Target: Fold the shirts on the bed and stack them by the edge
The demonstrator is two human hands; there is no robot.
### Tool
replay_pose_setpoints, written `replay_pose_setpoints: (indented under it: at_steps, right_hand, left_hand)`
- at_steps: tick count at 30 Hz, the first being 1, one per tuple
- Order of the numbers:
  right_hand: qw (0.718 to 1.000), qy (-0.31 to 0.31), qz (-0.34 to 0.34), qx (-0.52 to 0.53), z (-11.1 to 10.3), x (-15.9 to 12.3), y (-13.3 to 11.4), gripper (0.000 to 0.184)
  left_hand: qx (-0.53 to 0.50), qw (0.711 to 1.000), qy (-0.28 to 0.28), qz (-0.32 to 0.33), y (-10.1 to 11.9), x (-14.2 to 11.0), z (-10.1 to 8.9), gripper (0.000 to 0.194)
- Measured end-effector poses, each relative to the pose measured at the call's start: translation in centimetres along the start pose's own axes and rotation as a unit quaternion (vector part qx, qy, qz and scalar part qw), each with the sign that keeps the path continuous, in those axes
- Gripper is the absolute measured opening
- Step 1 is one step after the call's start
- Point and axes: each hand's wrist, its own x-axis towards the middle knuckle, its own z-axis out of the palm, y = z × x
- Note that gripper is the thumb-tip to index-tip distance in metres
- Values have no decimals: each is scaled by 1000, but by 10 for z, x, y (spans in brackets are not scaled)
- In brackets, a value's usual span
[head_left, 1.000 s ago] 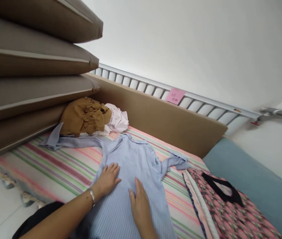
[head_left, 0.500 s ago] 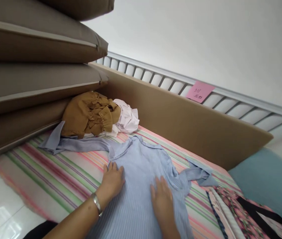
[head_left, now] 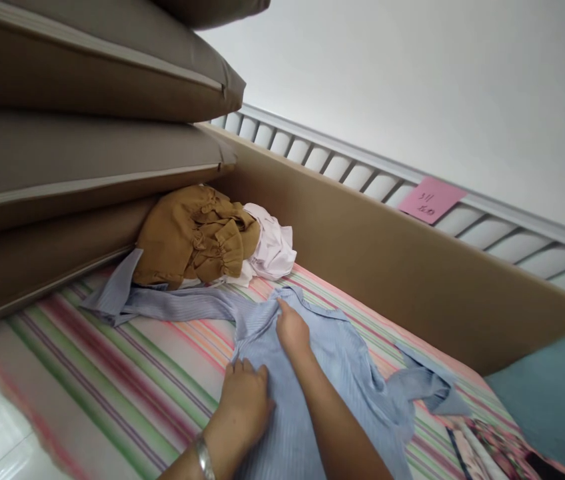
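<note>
A light blue ribbed long-sleeved shirt (head_left: 332,353) lies spread out, its sleeves reaching to both sides. At its left side edge, below the armpit, my left hand (head_left: 247,400) has its fingers curled down onto the fabric; a silver bracelet is on that wrist. My right hand (head_left: 292,327) pinches the cloth at the left shoulder near the collar, its forearm crossing over the shirt front. The fingertips of both hands are partly hidden.
A striped sheet (head_left: 112,380) lies under the shirt. Brown clothing (head_left: 187,233) and pale pink clothing (head_left: 272,243) are heaped behind it. Brown cushions (head_left: 97,147) are stacked at left. A tan board (head_left: 387,267) runs along the back. Folded clothes (head_left: 502,447) and a teal cushion (head_left: 547,400) are at right.
My right hand has moved from flat on the shirt front up and left to its shoulder, closing on the cloth. My left hand's fingers have curled at the side edge. The view has shifted.
</note>
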Motion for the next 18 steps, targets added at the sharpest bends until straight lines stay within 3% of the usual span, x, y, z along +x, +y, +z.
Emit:
replay_pose_setpoints:
  at_steps: [4, 7, 14, 18]
  right_hand:
    - [999, -39, 9, 9, 6, 53, -24, 39]
    - [998, -20, 0, 54, 14, 71, -34, 34]
    - [980, 15, -36, 194, 50, 81, -44, 37]
    - [963, 34, -90, 251, 58, 73, -35, 46]
  left_hand:
    - [-13, 1000, -20, -4, -3, 3, -3, 48]
    - [-13, 999, -33, -4, -3, 5, -4, 49]
    - [11, 999, -51, 10, -2, 7, -6, 45]
    - [24, 999, -39, 11, -2, 7, -4, 41]
